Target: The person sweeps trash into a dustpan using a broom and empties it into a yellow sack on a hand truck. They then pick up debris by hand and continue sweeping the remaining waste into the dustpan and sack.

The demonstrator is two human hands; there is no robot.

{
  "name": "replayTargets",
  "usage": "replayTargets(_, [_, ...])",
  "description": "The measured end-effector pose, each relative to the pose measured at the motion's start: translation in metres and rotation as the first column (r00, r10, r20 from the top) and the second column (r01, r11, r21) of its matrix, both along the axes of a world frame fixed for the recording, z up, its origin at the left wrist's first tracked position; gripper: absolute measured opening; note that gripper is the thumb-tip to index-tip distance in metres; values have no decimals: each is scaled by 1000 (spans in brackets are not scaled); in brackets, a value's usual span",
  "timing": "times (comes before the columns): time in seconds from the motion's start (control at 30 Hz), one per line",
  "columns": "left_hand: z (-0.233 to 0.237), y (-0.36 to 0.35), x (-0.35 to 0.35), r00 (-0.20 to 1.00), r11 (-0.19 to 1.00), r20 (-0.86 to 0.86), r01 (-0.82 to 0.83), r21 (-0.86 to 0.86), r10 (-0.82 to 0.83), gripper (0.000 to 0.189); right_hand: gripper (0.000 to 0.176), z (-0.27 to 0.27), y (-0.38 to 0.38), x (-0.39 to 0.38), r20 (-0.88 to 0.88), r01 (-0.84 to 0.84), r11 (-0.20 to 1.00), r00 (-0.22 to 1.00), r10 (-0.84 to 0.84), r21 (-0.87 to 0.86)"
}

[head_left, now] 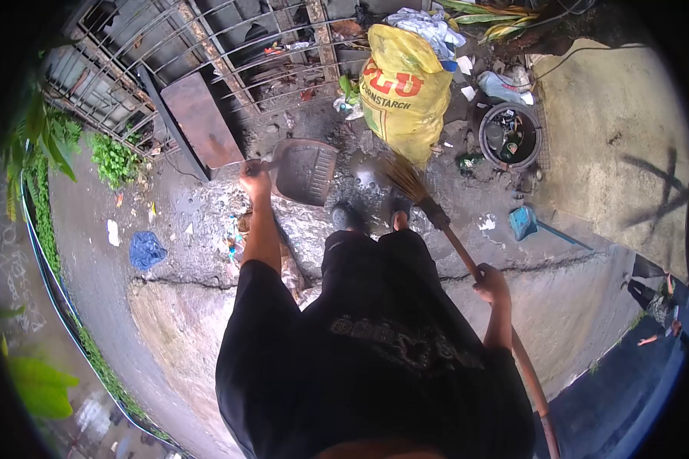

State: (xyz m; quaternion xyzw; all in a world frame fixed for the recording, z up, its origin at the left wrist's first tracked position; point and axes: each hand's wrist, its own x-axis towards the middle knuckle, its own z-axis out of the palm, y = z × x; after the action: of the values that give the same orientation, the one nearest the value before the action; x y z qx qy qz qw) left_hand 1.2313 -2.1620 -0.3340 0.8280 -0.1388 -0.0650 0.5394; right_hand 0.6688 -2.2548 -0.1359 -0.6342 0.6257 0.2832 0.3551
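Note:
My left hand [256, 180] is closed round the handle of a worn dustpan [302, 172], whose pan is held out to the left of my feet. A long wooden-handled broom [406, 180] runs diagonally down my right side, and my right hand [492, 284] grips its shaft. The bristles point away from me, at the bottom of a full yellow sack [407, 92] with red lettering. Both my feet stand on the wet, dirty ground between dustpan and broom.
A round bin [538, 138] with bottles stands right of the sack. A blue long-handled scoop [523, 222] lies near it. Blue plastic [146, 250] lies at left. A rusty metal grille [260, 46] and a leaning brown panel [201, 118] stand ahead. Another person [658, 306] is far right.

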Motion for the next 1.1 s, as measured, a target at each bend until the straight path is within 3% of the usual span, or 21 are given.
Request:
replayTargets(0.03, [-3,-8,8,1000,1000,-5,29,3,-29,8,36,1,8,3,-5,29,1000,1000,-29,3])
replayTargets(0.1, [-11,-33,18,963,978,175,209,10,-207,6,34,4,19,7,-4,44,998,999,-44,-46])
replayTargets(0.13, [-34,-43,34,935,917,125,351,-191,-332,10,34,2,26,12,-19,94,994,995,-95,-56])
replayTargets(0.17, [-38,-49,49,893,902,180,429,-57,-413,15,35,3,28,18,-72,39,998,996,-43,-51])
replayTargets(0.2, [-27,-62,54,864,867,85,497,14,-497,20,37,7,28,21,-140,14,998,990,-21,-56])
replayTargets(0.27, [-41,-91,70,831,849,173,523,79,-528,32,27,6,35,28,-170,-21,995,986,5,-96])
replayTargets(0.3, [-30,-104,65,906,897,-27,421,138,-421,40,23,16,30,41,-212,9,1000,977,-13,-19])
replayTargets(0.33, [-63,-109,81,923,917,91,352,187,-373,49,21,18,33,40,-186,-28,999,982,24,-18])
replayTargets(0.37, [-51,-114,70,963,925,70,228,305,-260,58,28,14,36,40,-182,-23,1000,983,21,-8])
replayTargets(0.43, [-38,-118,51,986,831,-128,162,532,-110,67,28,1,42,41,-203,-15,999,979,5,-47])
replayTargets(0.47, [-81,-113,64,977,811,-113,215,544,-183,67,27,1,44,40,-191,9,998,981,-20,-57])
replayTargets(0.5, [-82,-108,49,960,710,10,200,675,-281,68,27,0,43,43,-171,22,998,985,-33,-64])
replayTargets(0.67, [-39,-54,-39,893,667,-154,421,615,-422,56,26,-4,27,60,-115,3,998,993,-11,-65])
replayTargets(0.7, [-39,-44,-48,802,596,-39,474,648,-596,54,26,1,20,68,-101,8,997,995,-15,-72])
replayTargets(0.73, [-41,-33,-58,840,646,-116,488,587,-530,55,24,6,12,78,-89,-49,994,995,41,-94])
replayTargets(0.77, [-64,-22,-59,688,640,161,527,558,-707,51,22,8,4,87,-81,-108,987,992,99,-118])
replayTargets(0.83, [-9,-29,-99,814,807,-147,579,118,-562,46,19,-30,-12,100,-67,-174,975,984,166,-137])
replayTargets(0.9, [16,-48,-118,710,732,-200,612,-299,-675,47,18,-56,-34,128,-123,-458,871,888,442,-179])
replayTargets(0.97, [109,-79,-152,530,520,-139,687,-508,-836,53,16,-63,-50,172,-131,-485,845,874,467,-225])
replayTargets(1.03, [193,-100,-177,364,281,111,851,-444,-925,61,20,-88,-69,229,-256,-639,767,752,608,-53])
replayTargets(1.1, [251,-116,-196,170,77,321,956,-282,-932,72,21,-101,-68,257,-214,-621,770,780,588,-145])
